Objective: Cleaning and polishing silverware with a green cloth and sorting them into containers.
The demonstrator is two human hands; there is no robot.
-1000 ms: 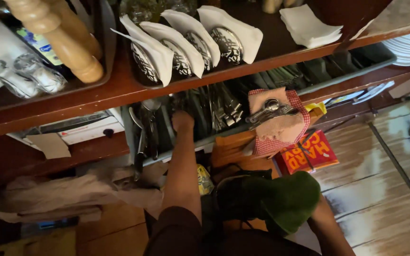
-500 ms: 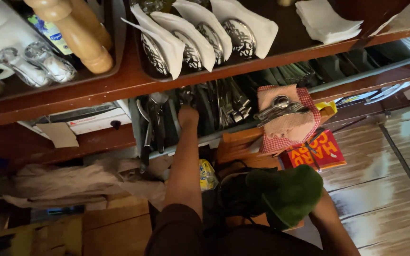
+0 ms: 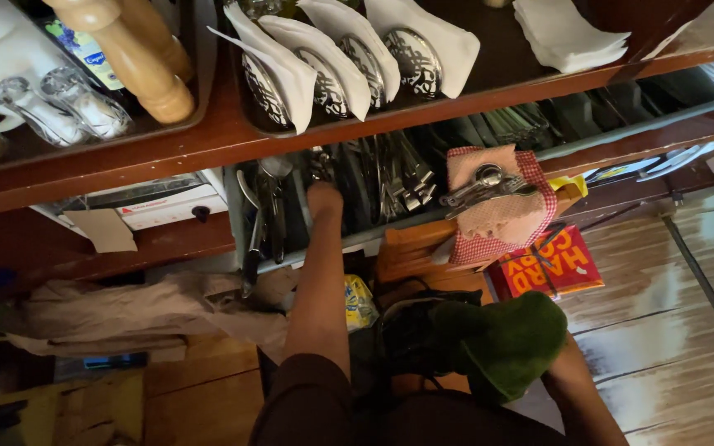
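The fingers of the left hand (image 3: 325, 198) reach into the grey cutlery tray (image 3: 621, 132) in the middle of the frame, among the forks and spoons (image 3: 394, 177); I cannot tell if they are spread or pinching. The right hand (image 3: 497, 211) is wrapped in a red checked cloth (image 3: 530, 227) and its fingers hold a bunch of spoons (image 3: 483, 183), right of center. Napkin-wrapped cutlery (image 3: 332, 62) sits on the shelf (image 3: 208, 140) above.

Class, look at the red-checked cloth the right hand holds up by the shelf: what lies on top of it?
On the red-checked cloth lies a small bundle of metal spoons. The right hand beneath is covered by the cloth. The left hand reaches into the cutlery tray.
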